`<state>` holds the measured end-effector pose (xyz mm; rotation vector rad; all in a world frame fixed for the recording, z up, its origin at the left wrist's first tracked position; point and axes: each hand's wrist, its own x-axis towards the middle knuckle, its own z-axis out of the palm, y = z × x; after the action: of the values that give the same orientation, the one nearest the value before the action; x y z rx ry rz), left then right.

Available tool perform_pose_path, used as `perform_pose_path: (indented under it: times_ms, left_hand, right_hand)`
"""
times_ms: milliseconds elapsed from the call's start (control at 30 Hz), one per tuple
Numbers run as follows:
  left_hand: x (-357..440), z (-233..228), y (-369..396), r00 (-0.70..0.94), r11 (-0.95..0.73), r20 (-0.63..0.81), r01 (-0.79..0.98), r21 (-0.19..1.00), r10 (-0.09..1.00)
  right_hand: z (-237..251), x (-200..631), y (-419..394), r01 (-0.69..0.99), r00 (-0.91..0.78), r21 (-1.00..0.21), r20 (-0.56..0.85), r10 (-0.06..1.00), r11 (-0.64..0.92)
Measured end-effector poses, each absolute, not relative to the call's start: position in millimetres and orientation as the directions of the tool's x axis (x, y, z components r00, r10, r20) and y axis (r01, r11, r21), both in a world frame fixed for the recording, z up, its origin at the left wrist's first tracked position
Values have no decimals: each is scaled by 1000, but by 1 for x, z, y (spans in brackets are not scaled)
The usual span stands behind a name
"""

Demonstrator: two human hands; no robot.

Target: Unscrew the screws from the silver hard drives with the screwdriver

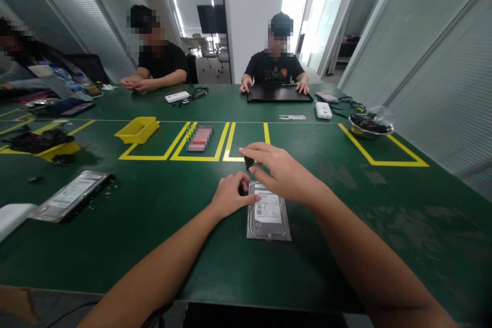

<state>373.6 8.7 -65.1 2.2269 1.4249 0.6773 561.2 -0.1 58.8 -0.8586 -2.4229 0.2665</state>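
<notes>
A silver hard drive (pixel 268 215) with a white label lies flat on the green table (pixel 346 225) in front of me. My left hand (pixel 229 197) rests with curled fingers at the drive's far left corner, touching its edge. My right hand (pixel 282 174) hovers over the drive's far end and pinches a small dark object (pixel 249 162) between thumb and fingers. What the dark object is cannot be told.
A second drive in a clear bag (pixel 71 196) lies at the left, with a white item (pixel 11 218) by the edge. Yellow bins (pixel 137 129) (pixel 57 149), yellow taped boxes and a metal bowl (pixel 371 125) lie farther back. Three people sit across the table.
</notes>
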Motion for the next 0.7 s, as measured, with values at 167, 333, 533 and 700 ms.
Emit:
perform_pose_path:
  times_ms: [167, 333, 533, 700]
  left_hand:
    - [374, -63, 9, 350, -377, 168, 707, 598, 922]
    - [376, -60, 8, 332, -352, 152, 707, 613, 931]
    - [377, -61, 8, 312, -344, 160, 725, 596, 936]
    - [379, -59, 7, 282, -314, 147, 754, 577, 948]
  right_hand:
    - [54, 559, 1, 533, -609, -352, 471, 638, 769]
    - [50, 557, 0, 551, -577, -336, 508, 640, 764]
    - [41, 555, -4, 624, -520, -294, 537, 665, 725]
    - [34, 550, -9, 671, -470, -280, 555, 686, 687]
